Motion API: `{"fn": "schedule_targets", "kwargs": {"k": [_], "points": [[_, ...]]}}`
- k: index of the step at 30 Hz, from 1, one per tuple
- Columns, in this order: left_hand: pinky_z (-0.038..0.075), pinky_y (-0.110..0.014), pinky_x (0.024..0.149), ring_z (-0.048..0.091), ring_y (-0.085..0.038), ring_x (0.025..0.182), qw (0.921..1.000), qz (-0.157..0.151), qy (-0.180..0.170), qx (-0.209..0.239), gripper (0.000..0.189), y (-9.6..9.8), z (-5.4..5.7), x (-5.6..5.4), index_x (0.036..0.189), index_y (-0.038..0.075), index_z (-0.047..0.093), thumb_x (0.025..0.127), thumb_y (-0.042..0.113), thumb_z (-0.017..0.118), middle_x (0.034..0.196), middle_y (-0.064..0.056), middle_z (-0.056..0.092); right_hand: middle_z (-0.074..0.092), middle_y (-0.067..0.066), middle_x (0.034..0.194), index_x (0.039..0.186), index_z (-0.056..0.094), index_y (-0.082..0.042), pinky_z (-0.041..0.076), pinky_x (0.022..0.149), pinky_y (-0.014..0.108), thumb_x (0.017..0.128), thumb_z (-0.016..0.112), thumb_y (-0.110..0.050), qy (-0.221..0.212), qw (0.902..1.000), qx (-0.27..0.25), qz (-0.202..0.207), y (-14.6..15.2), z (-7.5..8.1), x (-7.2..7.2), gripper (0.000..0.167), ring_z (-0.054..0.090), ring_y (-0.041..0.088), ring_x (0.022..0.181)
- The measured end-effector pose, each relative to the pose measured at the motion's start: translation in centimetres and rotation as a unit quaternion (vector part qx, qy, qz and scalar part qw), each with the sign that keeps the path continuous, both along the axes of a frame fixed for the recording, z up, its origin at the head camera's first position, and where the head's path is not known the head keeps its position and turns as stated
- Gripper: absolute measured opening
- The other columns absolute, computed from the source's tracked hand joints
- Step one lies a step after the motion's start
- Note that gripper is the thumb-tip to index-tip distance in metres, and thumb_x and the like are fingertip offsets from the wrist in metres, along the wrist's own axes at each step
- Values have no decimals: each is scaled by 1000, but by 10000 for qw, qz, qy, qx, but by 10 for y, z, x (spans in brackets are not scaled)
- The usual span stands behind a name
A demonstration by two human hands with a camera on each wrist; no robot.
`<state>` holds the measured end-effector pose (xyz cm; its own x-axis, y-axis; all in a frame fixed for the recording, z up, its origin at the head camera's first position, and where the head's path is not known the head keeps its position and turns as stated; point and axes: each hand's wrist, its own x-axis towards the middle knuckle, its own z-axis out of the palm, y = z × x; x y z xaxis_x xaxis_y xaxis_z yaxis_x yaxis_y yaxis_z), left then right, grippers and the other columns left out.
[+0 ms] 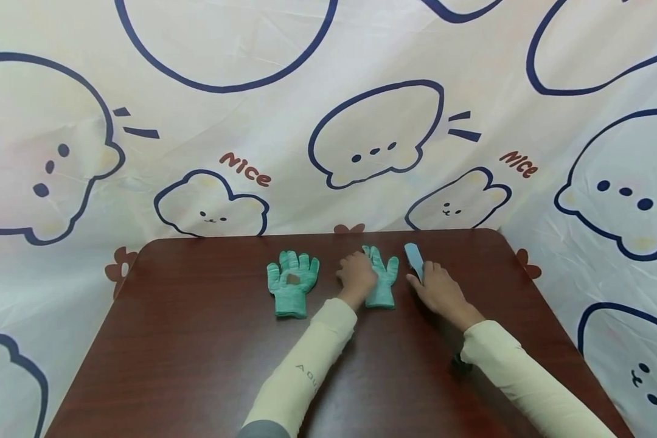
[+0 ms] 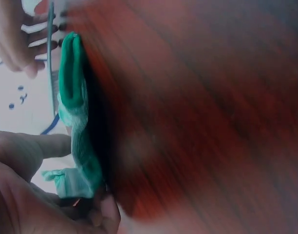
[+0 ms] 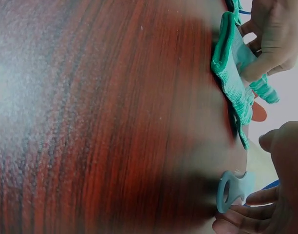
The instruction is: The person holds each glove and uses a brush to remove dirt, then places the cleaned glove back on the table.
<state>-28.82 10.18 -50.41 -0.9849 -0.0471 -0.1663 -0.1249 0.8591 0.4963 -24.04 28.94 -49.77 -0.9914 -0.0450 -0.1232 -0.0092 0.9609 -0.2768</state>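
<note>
Two green knit gloves lie on the table. My left hand [image 1: 357, 275] pinches the right-hand glove [image 1: 384, 283] along its left side, thumb above and fingers at its edge; part of that glove is hidden under the hand. In the left wrist view the glove's open cuff [image 2: 72, 73] stands up a little. My right hand [image 1: 442, 291] grips a light-blue flat tool [image 1: 413, 258] with an oval hole in its end, its fingers along the far edge. The other green glove [image 1: 291, 301], with a brownish patch on it, lies to the left, touched by neither hand.
The dark brown wooden table [image 1: 197, 365] has rounded far corners. A pale cloth [image 1: 285, 134] printed with cartoon animals hangs behind it and along both sides. A dark band [image 1: 461, 363] circles the right wrist.
</note>
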Motion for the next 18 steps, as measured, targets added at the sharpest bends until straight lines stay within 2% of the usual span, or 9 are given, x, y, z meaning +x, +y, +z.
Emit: {"fn": "schedule_targets", "kwargs": {"k": [3,7,11,18], "points": [[53,-61,94,59,-40,112,9996,-195,181,-126,37,4,0,2,127,-6,61,97,16,61,118,-23,65,55,30,121,136,41,15,57,81,52,107,46,-46,-8,10000,20,-10,1,-1,-2,67,58,36,102],[55,-59,90,60,-39,109,9988,-266,338,-246,29,5,2,5,118,-4,67,99,14,56,114,-22,67,55,31,122,136,41,15,57,81,53,107,48,-43,26,10000,63,31,1,-5,-4,65,60,37,104],[54,-57,90,59,-37,109,9979,-405,398,-302,22,5,4,8,109,0,71,97,14,58,114,-21,67,56,30,120,134,42,14,57,79,53,106,50,-41,142,9999,34,7,0,-6,-5,62,60,36,102],[55,-53,92,55,-36,113,9962,-644,404,-418,26,8,0,7,115,-4,67,96,12,61,119,-21,62,55,32,121,133,43,15,57,80,55,107,50,-39,246,9997,-20,26,0,-8,-5,60,60,38,103]]}}
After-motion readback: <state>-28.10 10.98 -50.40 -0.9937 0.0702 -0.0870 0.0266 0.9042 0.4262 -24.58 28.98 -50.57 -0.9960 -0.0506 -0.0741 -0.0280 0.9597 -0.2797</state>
